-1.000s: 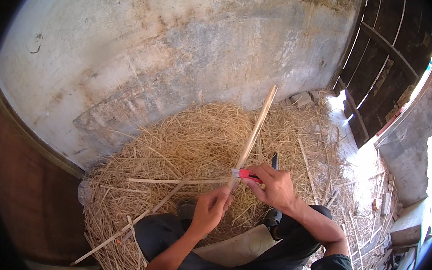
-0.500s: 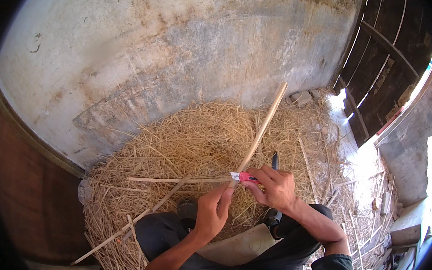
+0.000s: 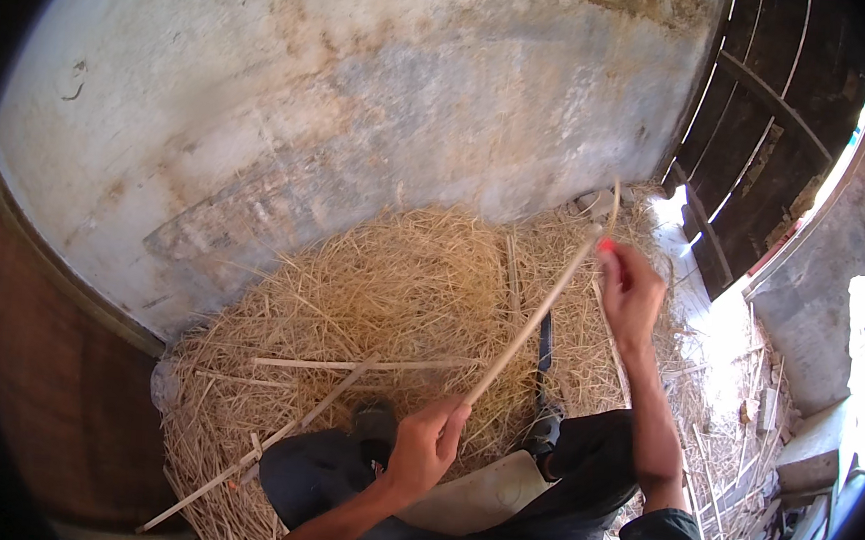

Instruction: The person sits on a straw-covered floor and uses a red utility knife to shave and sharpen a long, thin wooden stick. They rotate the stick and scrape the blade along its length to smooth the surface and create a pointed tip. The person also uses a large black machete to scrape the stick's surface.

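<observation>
My left hand [image 3: 422, 448] is closed round the near end of a pale wooden stick [image 3: 525, 337], which slants up and away to the right. At the stick's far end my right hand [image 3: 636, 292] grips a red utility knife [image 3: 607, 245], slightly blurred. Its blade is hard to make out there. A thin curl of wood shaving [image 3: 616, 205] stands up beyond the knife at the stick's tip. Below the stick, between my legs, lies a pale flat board or slab [image 3: 482, 494].
Straw-like shavings [image 3: 391, 287] cover the floor in front of me. Other sticks [image 3: 238, 467] lie at the left. A long dark object [image 3: 545, 348] lies near my right foot. A stained wall [image 3: 363, 115] rises ahead, and a dark plank door [image 3: 764, 123] stands far right.
My right hand has slid the knife away from my left hand, up along the stick to its far end. A shaving now curls there. The stick has tilted a little further right.
</observation>
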`<state>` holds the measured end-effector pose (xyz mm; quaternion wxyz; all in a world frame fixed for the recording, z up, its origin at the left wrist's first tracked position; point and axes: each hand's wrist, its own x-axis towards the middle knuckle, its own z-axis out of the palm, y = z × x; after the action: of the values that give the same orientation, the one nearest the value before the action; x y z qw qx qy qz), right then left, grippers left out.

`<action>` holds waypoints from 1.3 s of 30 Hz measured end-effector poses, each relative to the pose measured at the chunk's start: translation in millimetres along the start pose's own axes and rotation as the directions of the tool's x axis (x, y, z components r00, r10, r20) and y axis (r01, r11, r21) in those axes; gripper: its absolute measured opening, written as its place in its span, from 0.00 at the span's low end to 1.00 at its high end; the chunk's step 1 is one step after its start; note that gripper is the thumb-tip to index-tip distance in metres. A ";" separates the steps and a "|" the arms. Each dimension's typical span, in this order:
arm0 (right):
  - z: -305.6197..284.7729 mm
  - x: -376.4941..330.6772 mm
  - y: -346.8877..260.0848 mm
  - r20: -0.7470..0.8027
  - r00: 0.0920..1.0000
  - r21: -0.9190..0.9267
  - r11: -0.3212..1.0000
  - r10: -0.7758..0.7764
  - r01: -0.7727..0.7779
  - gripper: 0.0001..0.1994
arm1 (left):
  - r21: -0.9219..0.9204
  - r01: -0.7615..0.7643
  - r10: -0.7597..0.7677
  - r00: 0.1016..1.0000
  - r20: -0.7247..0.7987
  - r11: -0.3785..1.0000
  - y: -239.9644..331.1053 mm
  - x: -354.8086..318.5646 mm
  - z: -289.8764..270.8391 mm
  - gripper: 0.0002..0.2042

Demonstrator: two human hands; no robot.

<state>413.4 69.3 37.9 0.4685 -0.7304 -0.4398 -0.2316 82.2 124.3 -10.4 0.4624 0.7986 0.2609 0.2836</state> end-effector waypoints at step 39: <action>-15.1 5.2 18.2 -0.002 0.981 -0.010 0.981 0.193 -0.193 0.10 | -0.072 0.086 -0.083 0.995 0.048 0.994 -22.5 -0.1 -3.6 0.17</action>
<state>432.7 55.0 39.9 0.4850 -0.7720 -0.3655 -0.1875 76.1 136.2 -28.9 0.5088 0.7754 0.2733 0.2552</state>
